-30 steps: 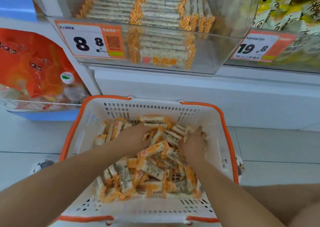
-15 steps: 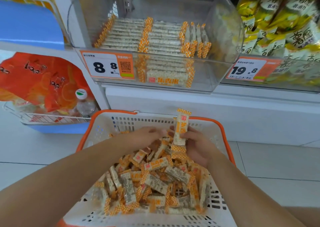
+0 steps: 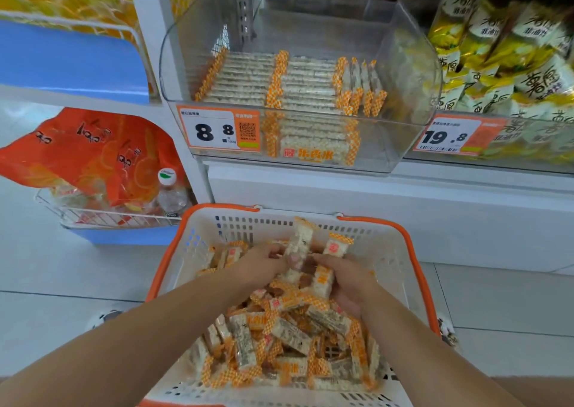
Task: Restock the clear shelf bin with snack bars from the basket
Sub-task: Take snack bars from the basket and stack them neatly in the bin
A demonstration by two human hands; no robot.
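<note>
1. Fingers (image 3: pixel 281 253) of the left hand (image 3: pixel 264 263) curl round an upright snack bar (image 3: pixel 299 248), gripping its lower half; the bar's top stands above the pile.
2. Right hand (image 3: pixel 348 285) grips a second upright bar (image 3: pixel 326 270), fingers wrapped round its middle, orange checked end (image 3: pixel 340 239) pointing up. The two held bars stand just beside each other.
3. Both hands meet over the far half of the basket (image 3: pixel 416 251), white perforated plastic with an orange rim, sitting on the pale tiled floor (image 3: pixel 62 282).
4. Loose pile of snack bars (image 3: pixel 289 338) fills the basket's near and middle parts, lying every which way, orange checked ends showing.
5. Clear shelf bin (image 3: pixel 413 65) sits on the shelf beyond and above the basket. Inside: two flat rows of bars (image 3: pixel 248 77) at left and centre, a few bars on edge (image 3: pixel 360 86) to their right; the bin's right end is bare.
6. Price tag reading 8.8 (image 3: pixel 217 128) on the bin's front left.
7. Right of the bin: yellow-and-white snack packets (image 3: pixel 503 65), price tag 19.8 (image 3: pixel 450 136).
8. Left, lower down: wire rack (image 3: pixel 102 217) with orange bags (image 3: pixel 87 155) and a capped bottle (image 3: pixel 170 192).
</note>
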